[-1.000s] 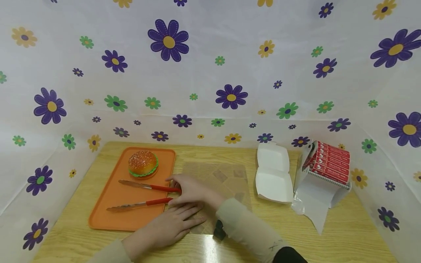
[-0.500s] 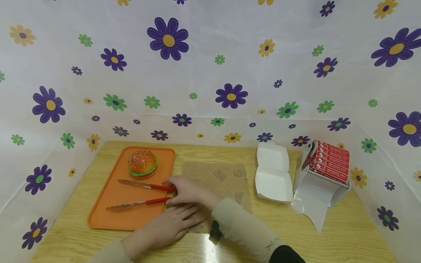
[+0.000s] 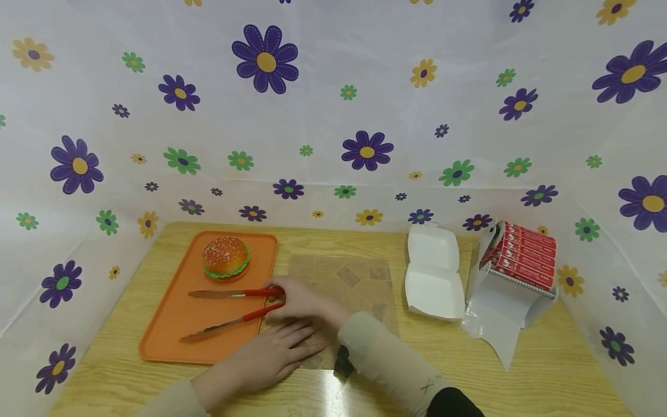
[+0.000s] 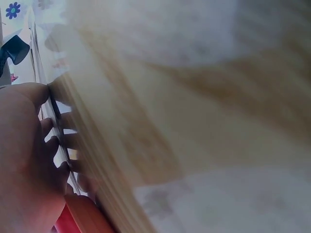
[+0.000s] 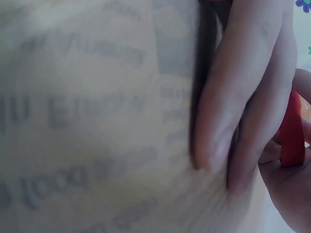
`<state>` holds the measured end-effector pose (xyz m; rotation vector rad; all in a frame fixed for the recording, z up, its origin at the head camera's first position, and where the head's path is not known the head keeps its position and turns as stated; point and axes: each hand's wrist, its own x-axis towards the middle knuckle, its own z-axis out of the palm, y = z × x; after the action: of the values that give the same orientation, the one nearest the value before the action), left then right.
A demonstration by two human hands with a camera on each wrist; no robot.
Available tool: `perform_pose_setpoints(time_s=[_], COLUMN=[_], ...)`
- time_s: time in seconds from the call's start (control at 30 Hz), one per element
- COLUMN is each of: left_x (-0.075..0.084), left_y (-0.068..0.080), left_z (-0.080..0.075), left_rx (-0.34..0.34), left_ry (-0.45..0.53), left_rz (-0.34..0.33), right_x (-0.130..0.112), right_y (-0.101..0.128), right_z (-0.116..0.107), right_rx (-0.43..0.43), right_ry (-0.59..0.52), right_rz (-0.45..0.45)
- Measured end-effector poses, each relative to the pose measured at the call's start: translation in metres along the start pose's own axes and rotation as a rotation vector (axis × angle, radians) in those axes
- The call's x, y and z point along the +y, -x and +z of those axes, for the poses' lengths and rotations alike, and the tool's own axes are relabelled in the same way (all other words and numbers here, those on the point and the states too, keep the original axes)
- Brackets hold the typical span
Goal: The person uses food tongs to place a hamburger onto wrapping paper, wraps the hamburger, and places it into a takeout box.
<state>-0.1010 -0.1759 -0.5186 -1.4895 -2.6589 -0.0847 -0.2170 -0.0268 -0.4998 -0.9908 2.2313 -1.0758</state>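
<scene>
The right hand [image 3: 299,301] reaches across to the red-handled end of the tongs [image 3: 234,310], its fingers curled about the hinge where the two arms meet; in the right wrist view a red handle [image 5: 291,131] sits pinched between fingers and thumb. The tongs lie on the orange tray [image 3: 172,330], their metal arms spread apart and pointing toward 9 o'clock, handles at the tray's 3 o'clock edge. A burger [image 3: 226,258] with a sesame bun sits on the tray at 12 o'clock from the tongs, clear of them.

The left hand [image 3: 271,356] lies flat with fingers straight and slightly spread, pressing on the printed paper [image 3: 359,281] at its 7 o'clock corner, just at 6 o'clock of the right hand. The paper lies on the wooden table [image 3: 547,370] beside the tray at 3 o'clock. The right wrist view shows grey lettering on the paper [image 5: 87,121], too blurred to read.

At 3 o'clock of the paper stands an open white box [image 3: 433,272], and beyond it a red carton [image 3: 523,258] with white print too small to read, a white sheet hanging from it. A flowered cloth [image 3: 333,104] walls the table.
</scene>
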Motion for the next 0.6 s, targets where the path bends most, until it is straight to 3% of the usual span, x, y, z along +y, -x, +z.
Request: perform_pose_setpoints(time_s=[0.13, 0.4, 0.6], left_x=[0.0, -0.002, -0.003], left_y=[0.0, 0.001, 0.0], left_z=[0.0, 0.001, 0.002], left_rx=[-0.022, -0.018, -0.058], left_ry=[0.01, -0.006, 0.014], left_rz=[-0.002, 0.004, -0.013], right_x=[0.004, 0.011, 0.011], right_y=[0.001, 0.002, 0.003], right_z=[-0.002, -0.007, -0.009], right_rx=[0.032, 0.068, 0.115], right_ry=[-0.042, 0.006, -0.016], right_rz=[0.006, -0.03, -0.026])
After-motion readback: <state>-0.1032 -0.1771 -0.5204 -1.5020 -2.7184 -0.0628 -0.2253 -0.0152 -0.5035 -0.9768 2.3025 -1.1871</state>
